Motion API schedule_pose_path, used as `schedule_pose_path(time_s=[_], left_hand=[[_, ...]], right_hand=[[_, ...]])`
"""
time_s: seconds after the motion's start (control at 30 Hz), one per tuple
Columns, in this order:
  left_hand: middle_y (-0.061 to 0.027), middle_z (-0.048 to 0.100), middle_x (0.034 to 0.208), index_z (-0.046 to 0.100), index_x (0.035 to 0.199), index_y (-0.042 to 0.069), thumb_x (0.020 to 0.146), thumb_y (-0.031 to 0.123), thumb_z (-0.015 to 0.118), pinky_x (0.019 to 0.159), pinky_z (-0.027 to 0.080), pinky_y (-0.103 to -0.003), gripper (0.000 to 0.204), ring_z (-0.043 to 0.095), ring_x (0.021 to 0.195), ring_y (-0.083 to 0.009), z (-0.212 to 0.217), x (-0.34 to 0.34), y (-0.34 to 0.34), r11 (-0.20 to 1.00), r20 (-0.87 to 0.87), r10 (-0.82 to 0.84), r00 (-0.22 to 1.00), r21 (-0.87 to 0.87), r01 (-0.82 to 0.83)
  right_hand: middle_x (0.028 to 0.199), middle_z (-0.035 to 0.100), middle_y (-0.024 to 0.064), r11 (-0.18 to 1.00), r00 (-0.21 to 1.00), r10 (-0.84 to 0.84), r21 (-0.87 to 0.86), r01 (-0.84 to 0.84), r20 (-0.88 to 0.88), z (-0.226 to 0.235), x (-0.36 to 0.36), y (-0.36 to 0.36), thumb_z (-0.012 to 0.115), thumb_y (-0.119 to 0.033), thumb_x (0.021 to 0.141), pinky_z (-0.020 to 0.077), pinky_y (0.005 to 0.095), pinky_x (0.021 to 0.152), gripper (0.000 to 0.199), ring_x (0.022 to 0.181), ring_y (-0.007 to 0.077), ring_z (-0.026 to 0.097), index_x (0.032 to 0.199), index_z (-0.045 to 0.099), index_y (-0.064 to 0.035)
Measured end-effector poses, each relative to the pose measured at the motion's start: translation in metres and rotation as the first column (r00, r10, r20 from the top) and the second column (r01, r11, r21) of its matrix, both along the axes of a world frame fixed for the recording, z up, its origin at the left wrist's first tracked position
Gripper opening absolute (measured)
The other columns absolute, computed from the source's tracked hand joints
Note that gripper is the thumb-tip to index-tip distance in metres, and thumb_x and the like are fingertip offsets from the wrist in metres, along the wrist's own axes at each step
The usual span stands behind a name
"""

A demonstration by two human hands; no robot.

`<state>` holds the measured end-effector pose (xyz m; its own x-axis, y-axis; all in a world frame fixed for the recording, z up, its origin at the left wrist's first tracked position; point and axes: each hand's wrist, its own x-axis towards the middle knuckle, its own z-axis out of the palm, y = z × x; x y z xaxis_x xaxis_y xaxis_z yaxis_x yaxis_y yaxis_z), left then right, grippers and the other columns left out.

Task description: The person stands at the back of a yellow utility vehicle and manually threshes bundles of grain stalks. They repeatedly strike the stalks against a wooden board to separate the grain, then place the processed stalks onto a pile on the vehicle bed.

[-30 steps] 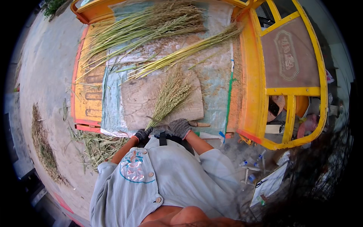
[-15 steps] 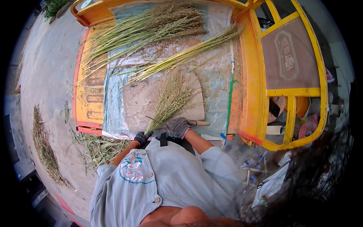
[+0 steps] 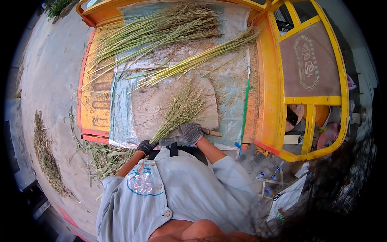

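My left hand, in a dark knitted glove, is closed round the stem end of a bundle of seeded grass stalks. The bundle's bushy heads fan away from me over a brown board. My right hand, in a grey glove, is closed on a wooden-handled blade. Its handle sticks out to the right of my fist, and the blade cannot be made out now. This fist rests by the board's near edge, just right of the stalks.
A large pile of stalks and a smaller bundle lie farther back on a blue-white sheet over an orange cart bed. A yellow frame rises at right. Cut leaves litter the ground at left.
The blade lay across the stems earlier and no longer shows there. My left hand and the stem end have shifted slightly left. A pale stem piece now shows on the ground by my left sleeve.
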<state>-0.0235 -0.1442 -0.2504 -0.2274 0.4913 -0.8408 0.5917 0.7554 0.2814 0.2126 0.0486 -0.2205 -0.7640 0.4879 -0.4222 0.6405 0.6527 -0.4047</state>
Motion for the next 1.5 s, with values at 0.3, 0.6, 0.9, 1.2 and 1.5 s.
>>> schedule_pose_path(time_s=[0.3, 0.6, 0.9, 1.2, 1.5], left_hand=[[-0.0228, 0.064, 0.089, 0.066, 0.093, 0.003, 0.075, 0.064, 0.054, 0.076, 0.046, -0.045, 0.064, 0.060, 0.089, -0.0380, 0.028, 0.007, 0.007, 0.998, -0.127, -0.058, 0.990, 0.023, 0.062], [-0.0199, 0.061, 0.089, 0.050, 0.100, 0.008, 0.085, 0.026, 0.049, 0.072, 0.048, -0.046, 0.023, 0.061, 0.085, -0.0353, 0.035, 0.016, 0.032, 0.977, -0.411, -0.144, 0.900, 0.085, 0.196], [-0.0202, 0.061, 0.091, 0.048, 0.103, 0.008, 0.088, 0.020, 0.039, 0.071, 0.048, -0.047, 0.021, 0.062, 0.084, -0.0370, 0.017, 0.006, 0.020, 0.940, -0.413, -0.266, 0.871, 0.091, 0.330], [-0.0193, 0.062, 0.086, 0.048, 0.099, 0.009, 0.087, 0.018, 0.041, 0.067, 0.048, -0.048, 0.017, 0.062, 0.079, -0.0364, 0.009, -0.004, 0.023, 0.947, -0.428, -0.260, 0.866, 0.061, 0.314], [-0.0169, 0.061, 0.078, 0.049, 0.094, 0.009, 0.085, 0.017, 0.045, 0.060, 0.049, -0.046, 0.013, 0.062, 0.071, -0.0339, 0.013, -0.005, 0.028, 0.910, -0.494, -0.273, 0.826, 0.147, 0.388]], right_hand=[[0.081, 0.065, 0.0182, 0.845, 0.830, -0.530, 0.186, 0.501, 0.174, -0.049, 0.081, 0.094, 0.044, -0.041, 0.089, 0.0495, 0.0474, 0.068, 0.039, 0.078, 0.0370, 0.063, 0.088, 0.062, -0.0063], [0.073, 0.063, 0.0162, 0.806, 0.795, -0.480, 0.171, 0.567, -0.372, 0.032, 0.013, -0.006, 0.050, -0.036, 0.085, 0.0478, 0.0478, 0.060, 0.031, 0.065, 0.0344, 0.061, 0.080, 0.062, -0.0084], [0.085, 0.066, 0.0145, 0.977, 0.965, -0.211, 0.020, 0.210, 0.155, -0.026, 0.013, 0.003, 0.042, -0.032, 0.087, 0.0494, 0.0447, 0.070, 0.032, 0.080, 0.0306, 0.064, 0.087, 0.064, -0.0092], [0.071, 0.062, 0.0152, 0.708, 0.761, -0.646, 0.326, 0.627, -0.059, 0.006, 0.055, 0.068, 0.047, -0.038, 0.087, 0.0489, 0.0469, 0.062, 0.035, 0.068, 0.0325, 0.062, 0.083, 0.062, -0.0069], [0.085, 0.066, 0.0159, 0.949, 0.943, -0.309, -0.013, 0.314, 0.125, -0.032, 0.006, 0.018, 0.043, -0.036, 0.088, 0.0494, 0.0467, 0.070, 0.035, 0.079, 0.0331, 0.064, 0.088, 0.065, -0.0090]])
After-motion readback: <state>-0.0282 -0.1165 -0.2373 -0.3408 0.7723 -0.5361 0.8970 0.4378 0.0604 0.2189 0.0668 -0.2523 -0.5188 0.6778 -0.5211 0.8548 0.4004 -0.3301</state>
